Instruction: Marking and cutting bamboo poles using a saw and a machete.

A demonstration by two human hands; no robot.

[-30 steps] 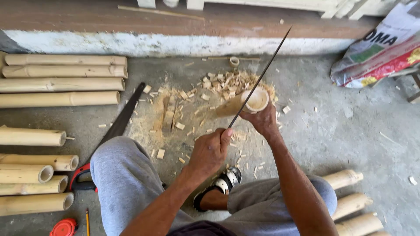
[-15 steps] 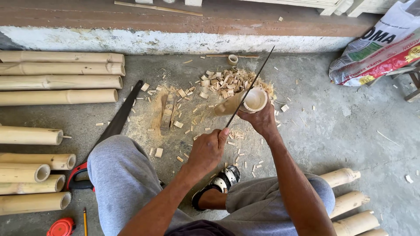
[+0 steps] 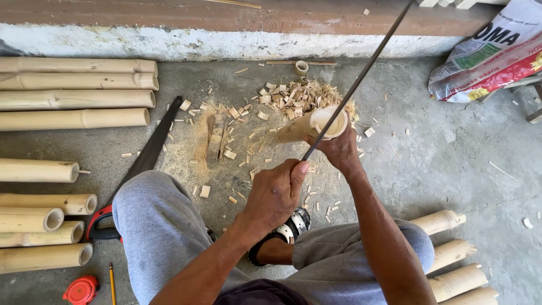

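Observation:
My right hand (image 3: 339,149) grips a short bamboo section (image 3: 313,125) with its open end facing up and to the right, held just above the floor. My left hand (image 3: 276,195) is closed around the near end of a long thin dark blade (image 3: 361,73). The blade runs up and to the right from that hand, crosses the rim of the bamboo section and leaves the top of the view. Both hands work over a heap of bamboo chips and sawdust (image 3: 282,99). My knees in grey trousers frame the lower view.
Long bamboo poles (image 3: 73,99) lie at the left, shorter cut ones (image 3: 39,217) below them and others (image 3: 451,254) at lower right. A handsaw (image 3: 148,152) with a red handle, a red tape measure (image 3: 81,290), a pencil (image 3: 112,283), a bamboo ring (image 3: 301,68) and a printed sack (image 3: 491,53) lie around.
The blade slid down across the bamboo rim, then has been pushed up and to the right so more of it reaches past the rim. My right hand keeps holding the bamboo section.

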